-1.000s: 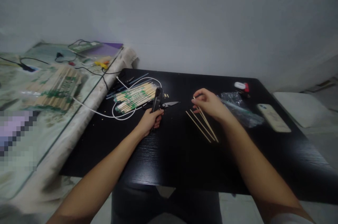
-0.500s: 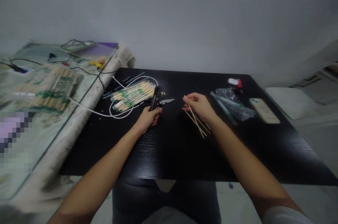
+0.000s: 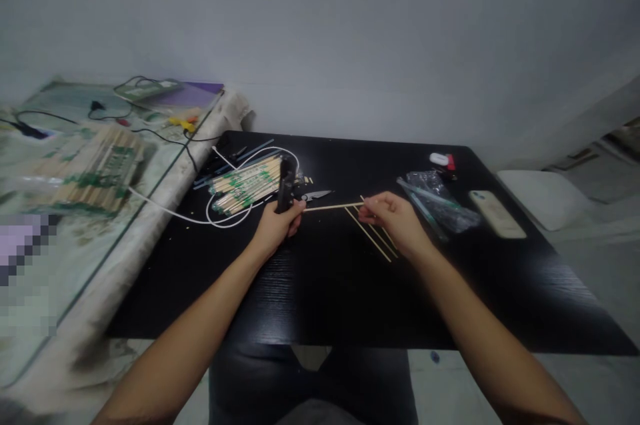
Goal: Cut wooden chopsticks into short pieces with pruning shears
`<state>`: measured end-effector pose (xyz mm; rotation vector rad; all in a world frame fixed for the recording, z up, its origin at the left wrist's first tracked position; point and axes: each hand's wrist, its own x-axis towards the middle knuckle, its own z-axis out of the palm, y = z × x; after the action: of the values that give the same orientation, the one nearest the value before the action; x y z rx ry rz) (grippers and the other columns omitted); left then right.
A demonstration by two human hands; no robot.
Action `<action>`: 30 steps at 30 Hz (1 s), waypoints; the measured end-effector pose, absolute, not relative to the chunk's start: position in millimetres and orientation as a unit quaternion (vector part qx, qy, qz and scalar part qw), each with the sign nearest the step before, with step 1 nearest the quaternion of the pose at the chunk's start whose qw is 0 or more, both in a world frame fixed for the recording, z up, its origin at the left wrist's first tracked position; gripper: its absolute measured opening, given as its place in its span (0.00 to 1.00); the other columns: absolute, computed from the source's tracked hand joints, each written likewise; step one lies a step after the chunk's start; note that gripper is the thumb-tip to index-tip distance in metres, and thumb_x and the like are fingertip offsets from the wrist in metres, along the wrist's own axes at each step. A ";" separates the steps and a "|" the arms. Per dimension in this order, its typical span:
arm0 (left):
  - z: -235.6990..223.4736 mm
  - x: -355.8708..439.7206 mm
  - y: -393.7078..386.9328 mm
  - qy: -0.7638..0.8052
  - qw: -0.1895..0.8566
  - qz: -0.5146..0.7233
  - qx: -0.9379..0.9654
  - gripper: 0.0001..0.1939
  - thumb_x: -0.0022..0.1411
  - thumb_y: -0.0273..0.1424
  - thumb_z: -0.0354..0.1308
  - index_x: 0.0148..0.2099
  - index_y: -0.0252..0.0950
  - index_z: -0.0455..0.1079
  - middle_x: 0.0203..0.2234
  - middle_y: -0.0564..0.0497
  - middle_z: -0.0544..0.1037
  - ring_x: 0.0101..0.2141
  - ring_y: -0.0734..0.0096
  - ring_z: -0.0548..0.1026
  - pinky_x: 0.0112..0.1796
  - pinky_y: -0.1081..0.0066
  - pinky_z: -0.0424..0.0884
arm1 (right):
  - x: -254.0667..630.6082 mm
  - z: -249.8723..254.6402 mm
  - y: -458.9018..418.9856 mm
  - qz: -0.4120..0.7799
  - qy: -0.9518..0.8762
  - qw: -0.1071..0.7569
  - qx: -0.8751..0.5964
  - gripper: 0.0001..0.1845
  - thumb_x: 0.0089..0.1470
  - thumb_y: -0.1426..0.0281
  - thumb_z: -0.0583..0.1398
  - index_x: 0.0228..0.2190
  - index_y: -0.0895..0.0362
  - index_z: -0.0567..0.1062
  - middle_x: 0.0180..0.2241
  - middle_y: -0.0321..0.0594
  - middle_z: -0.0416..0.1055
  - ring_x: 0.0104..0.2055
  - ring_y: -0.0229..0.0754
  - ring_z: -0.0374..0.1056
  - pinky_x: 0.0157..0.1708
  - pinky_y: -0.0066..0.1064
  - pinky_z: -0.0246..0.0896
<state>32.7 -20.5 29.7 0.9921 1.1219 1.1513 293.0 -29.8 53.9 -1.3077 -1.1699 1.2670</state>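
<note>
At the black bench [image 3: 325, 298], the left hand [image 3: 278, 225] is wrapped around a black tool [image 3: 286, 186], and at its three o'clock the right hand [image 3: 389, 217] pinches a thin stick [image 3: 333, 207] reaching between them, with loose sticks [image 3: 371, 236] at seven o'clock of the right hand.

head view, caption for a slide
A thin stick spans from the left hand, which grips a black tool, to the right hand above a black table.
</note>
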 end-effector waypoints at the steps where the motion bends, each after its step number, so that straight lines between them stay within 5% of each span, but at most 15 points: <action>1: 32.5 31.2 -19.4 0.477 0.576 0.517 0.416 0.18 0.54 0.42 0.71 0.31 0.34 0.70 0.16 0.57 0.69 0.14 0.80 0.62 0.17 0.76 0.56 | 296.2 52.3 -36.6 0.494 -0.519 0.428 -0.551 0.18 0.49 0.55 0.70 0.30 0.57 0.75 0.29 0.39 0.77 0.32 0.40 0.74 0.39 0.36 0.73; 7: 45.4 23.9 -16.6 0.442 0.563 0.559 0.419 0.17 0.51 0.39 0.73 0.34 0.33 0.73 0.24 0.52 0.77 0.19 0.80 0.66 0.21 0.75 0.61 | 291.3 48.2 -57.5 0.279 -0.733 0.186 -0.592 0.02 0.57 0.70 0.66 0.34 0.55 0.79 0.34 0.38 0.77 0.35 0.40 0.71 0.38 0.32 0.64; 11: 53.9 21.3 -17.7 0.460 0.495 0.564 0.475 0.15 0.55 0.39 0.70 0.33 0.34 0.72 0.23 0.54 0.75 0.19 0.80 0.66 0.23 0.75 0.61 | 275.0 46.2 -49.8 0.147 -0.747 0.088 -0.642 0.12 0.57 0.81 0.62 0.44 0.61 0.75 0.45 0.49 0.74 0.44 0.45 0.72 0.43 0.33 0.63; 15: 72.8 21.0 -18.1 0.491 0.435 0.533 0.535 0.15 0.58 0.41 0.68 0.31 0.35 0.71 0.21 0.55 0.73 0.20 0.78 0.67 0.24 0.74 0.63 | 259.9 42.6 -45.2 0.082 -0.764 -0.006 -0.640 0.20 0.58 0.88 0.51 0.47 0.67 0.73 0.41 0.56 0.75 0.42 0.50 0.72 0.43 0.36 0.62; 18: 89.0 24.6 -15.5 0.497 0.405 0.478 0.600 0.14 0.59 0.40 0.67 0.30 0.36 0.70 0.19 0.56 0.72 0.21 0.76 0.69 0.27 0.73 0.64 | 255.1 44.1 -46.5 0.055 -0.784 -0.031 -0.618 0.20 0.54 0.90 0.51 0.44 0.69 0.74 0.41 0.61 0.73 0.44 0.54 0.71 0.46 0.39 0.62; 20: 98.4 29.3 -12.4 0.494 0.375 0.444 0.647 0.14 0.60 0.41 0.66 0.30 0.37 0.70 0.19 0.56 0.72 0.23 0.75 0.70 0.28 0.72 0.65 | 256.7 49.4 -46.6 0.067 -0.790 0.010 -0.610 0.18 0.53 0.89 0.52 0.42 0.68 0.75 0.42 0.60 0.73 0.45 0.53 0.70 0.46 0.39 0.63; 25: 118.2 48.3 -4.9 0.475 0.275 0.420 0.723 0.13 0.61 0.40 0.65 0.33 0.37 0.71 0.23 0.55 0.75 0.27 0.73 0.72 0.32 0.71 0.66 | 262.2 69.4 -44.8 0.222 -0.766 0.297 -0.525 0.12 0.65 0.76 0.52 0.41 0.56 0.74 0.39 0.44 0.74 0.40 0.42 0.72 0.44 0.33 0.66; 30: 133.7 68.1 -5.9 0.456 0.226 0.402 0.761 0.11 0.61 0.40 0.66 0.34 0.37 0.73 0.24 0.56 0.77 0.26 0.73 0.72 0.32 0.71 0.65 | 254.5 68.9 -47.6 0.345 -0.725 0.400 -0.443 0.08 0.66 0.71 0.54 0.43 0.54 0.72 0.41 0.42 0.80 0.42 0.42 0.77 0.44 0.35 0.71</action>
<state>68.1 -5.9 133.7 2.0986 1.2574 1.1089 254.5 -47.6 68.9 -1.1214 -1.8336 0.8722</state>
